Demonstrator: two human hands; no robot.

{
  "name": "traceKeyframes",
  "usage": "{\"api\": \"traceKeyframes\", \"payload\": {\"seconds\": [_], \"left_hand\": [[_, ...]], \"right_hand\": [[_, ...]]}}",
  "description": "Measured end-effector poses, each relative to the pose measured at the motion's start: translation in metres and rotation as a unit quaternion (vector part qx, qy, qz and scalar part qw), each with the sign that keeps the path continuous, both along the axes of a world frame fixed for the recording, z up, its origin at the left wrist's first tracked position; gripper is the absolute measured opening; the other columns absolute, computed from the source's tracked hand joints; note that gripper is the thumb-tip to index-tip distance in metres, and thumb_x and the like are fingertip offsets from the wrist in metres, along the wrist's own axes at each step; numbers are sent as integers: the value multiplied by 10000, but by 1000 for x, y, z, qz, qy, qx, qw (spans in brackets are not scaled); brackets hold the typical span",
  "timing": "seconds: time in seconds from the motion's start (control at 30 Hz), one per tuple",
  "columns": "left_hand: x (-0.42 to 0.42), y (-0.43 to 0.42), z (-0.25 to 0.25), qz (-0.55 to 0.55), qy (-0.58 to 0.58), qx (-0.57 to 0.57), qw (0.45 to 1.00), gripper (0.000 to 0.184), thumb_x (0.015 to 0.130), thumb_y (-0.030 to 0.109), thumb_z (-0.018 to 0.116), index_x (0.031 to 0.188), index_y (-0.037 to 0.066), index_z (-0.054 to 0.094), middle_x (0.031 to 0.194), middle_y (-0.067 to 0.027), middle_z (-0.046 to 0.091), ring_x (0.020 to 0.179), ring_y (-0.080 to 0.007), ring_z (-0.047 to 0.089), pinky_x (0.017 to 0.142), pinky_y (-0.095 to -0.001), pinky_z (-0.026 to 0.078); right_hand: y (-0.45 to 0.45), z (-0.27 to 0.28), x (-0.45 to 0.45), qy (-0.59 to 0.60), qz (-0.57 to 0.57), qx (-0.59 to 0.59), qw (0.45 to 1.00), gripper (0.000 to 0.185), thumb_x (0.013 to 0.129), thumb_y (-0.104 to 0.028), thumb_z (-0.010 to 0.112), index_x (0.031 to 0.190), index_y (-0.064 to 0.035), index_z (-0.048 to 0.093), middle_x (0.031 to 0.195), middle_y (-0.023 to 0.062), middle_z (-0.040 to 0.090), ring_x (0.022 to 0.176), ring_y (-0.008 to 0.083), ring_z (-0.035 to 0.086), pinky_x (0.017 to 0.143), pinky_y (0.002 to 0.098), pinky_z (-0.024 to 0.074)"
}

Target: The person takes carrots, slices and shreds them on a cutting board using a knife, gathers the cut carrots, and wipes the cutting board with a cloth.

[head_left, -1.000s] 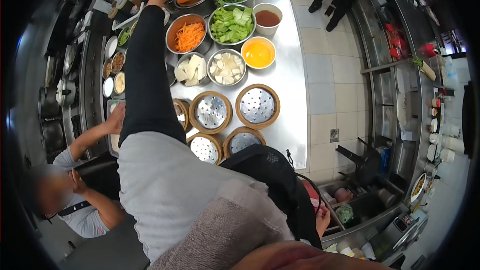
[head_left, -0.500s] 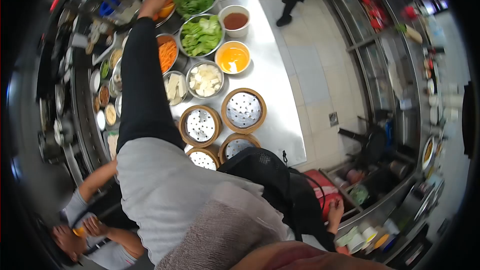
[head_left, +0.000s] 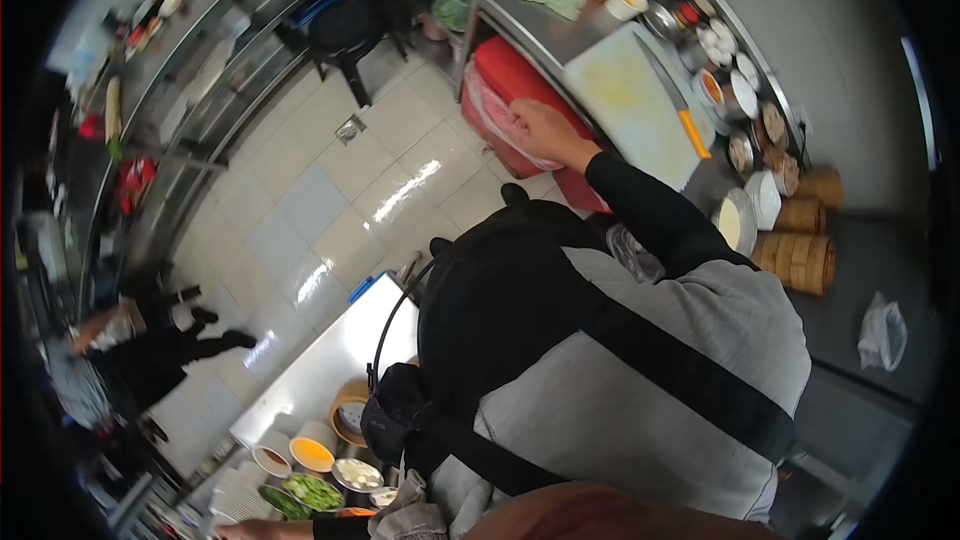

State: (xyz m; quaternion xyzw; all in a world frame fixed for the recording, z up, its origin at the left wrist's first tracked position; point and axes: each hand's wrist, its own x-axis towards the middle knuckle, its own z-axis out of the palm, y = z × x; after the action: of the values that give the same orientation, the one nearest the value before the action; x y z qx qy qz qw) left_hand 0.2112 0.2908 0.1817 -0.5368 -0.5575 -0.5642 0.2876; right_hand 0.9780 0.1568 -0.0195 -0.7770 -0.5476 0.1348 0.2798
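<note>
My right hand (head_left: 545,133), in a black sleeve, is over a red bin (head_left: 515,68) below the counter at upper centre. Its fingers are curled close to a pink plastic liner (head_left: 484,105) along the bin's side; whether they grip anything is hidden. At the bottom left edge my left hand (head_left: 255,530) is only partly visible, its fingers cut off by the frame. It is nearest the bowl of leafy greens (head_left: 283,503) and the stacked pale containers (head_left: 240,490). Beside these are a bowl of green lettuce (head_left: 313,491), a yellow liquid (head_left: 312,454) and white cubes (head_left: 357,474).
A cutting board (head_left: 635,105) holds a knife with an orange handle (head_left: 693,134). Bamboo steamers (head_left: 795,262) stand at the right. Another person (head_left: 140,370) is at the left. A black pan (head_left: 345,30) sits low near the floor drain (head_left: 350,130).
My view has swung round to the right, so the bin and cutting board come into full view. The ingredient table has shifted to the bottom left. My right hand remains by the bin.
</note>
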Motion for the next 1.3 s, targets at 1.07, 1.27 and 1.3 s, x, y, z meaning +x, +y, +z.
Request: {"api": "traceKeyframes", "payload": {"seconds": [1.07, 1.27, 1.3], "left_hand": [[1098, -93, -238, -745, 390, -361, 403, 534, 769, 335, 733, 1234, 84, 655, 1276, -160, 608, 1183, -356, 563, 997, -428, 476], [1024, -87, -248, -789, 524, -245, 208, 518, 785, 242, 744, 1282, 160, 624, 1337, -106, 546, 1310, -382, 444, 1105, -495, 397], [979, -63, -247, -791, 529, -206, 228, 491, 794, 254, 727, 1262, 151, 618, 1309, -123, 571, 1301, -375, 462, 1120, -485, 395]], "right_hand": [[-384, 47, 172, 352, -503, 262, 745, 280, 876, 45, 492, 1079, -128, 406, 910, 2, 468, 750, 78, 456, 644, 219, 387], [-353, 61, 200, 343, -463, 229, 785, 169, 989, -77, 555, 1080, -130, 423, 849, -29, 468, 682, 70, 459, 591, 226, 396], [-350, 60, 201, 348, -446, 218, 795, 142, 1029, -159, 560, 1086, -119, 437, 833, -28, 494, 675, 72, 486, 593, 234, 416]]}}
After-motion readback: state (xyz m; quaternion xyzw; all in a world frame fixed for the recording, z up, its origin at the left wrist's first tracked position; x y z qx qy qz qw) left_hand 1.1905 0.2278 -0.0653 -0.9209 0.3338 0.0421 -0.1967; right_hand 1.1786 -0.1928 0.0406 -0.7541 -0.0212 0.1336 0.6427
